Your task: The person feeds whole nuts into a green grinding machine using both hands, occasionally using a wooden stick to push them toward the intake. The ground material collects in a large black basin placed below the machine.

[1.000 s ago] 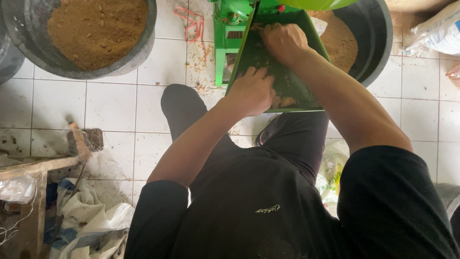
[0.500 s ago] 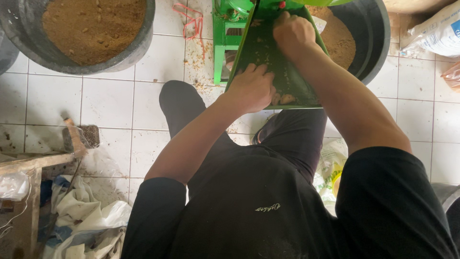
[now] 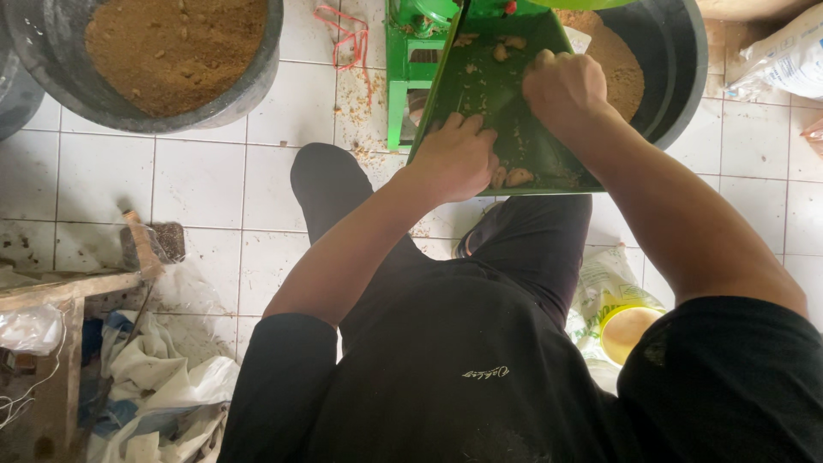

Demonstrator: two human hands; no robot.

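A green metal feed tray (image 3: 480, 94) slopes away from me into a green machine (image 3: 420, 34) at the top centre. Small tan lumps (image 3: 512, 177) lie on the tray, some near its lower lip and some higher up. My left hand (image 3: 459, 159) rests palm down on the tray's lower left part, fingers curled over some lumps. My right hand (image 3: 561, 86) is further up the tray, fingers bent and pressed into the lumps; what it grips is hidden under the fingers. My legs in dark trousers are below the tray.
A black tub of brown powder (image 3: 171, 51) stands at top left. Another black tub (image 3: 660, 69) with brown powder is behind the tray at right. A white sack (image 3: 784, 56) lies top right. A wooden bench (image 3: 60, 291), cloth and plastic bags are at lower left. A yellow-rimmed cup (image 3: 630, 330) sits by my right leg.
My right hand has slid up the tray toward the machine. My left hand stays low on the tray, shifting only slightly.
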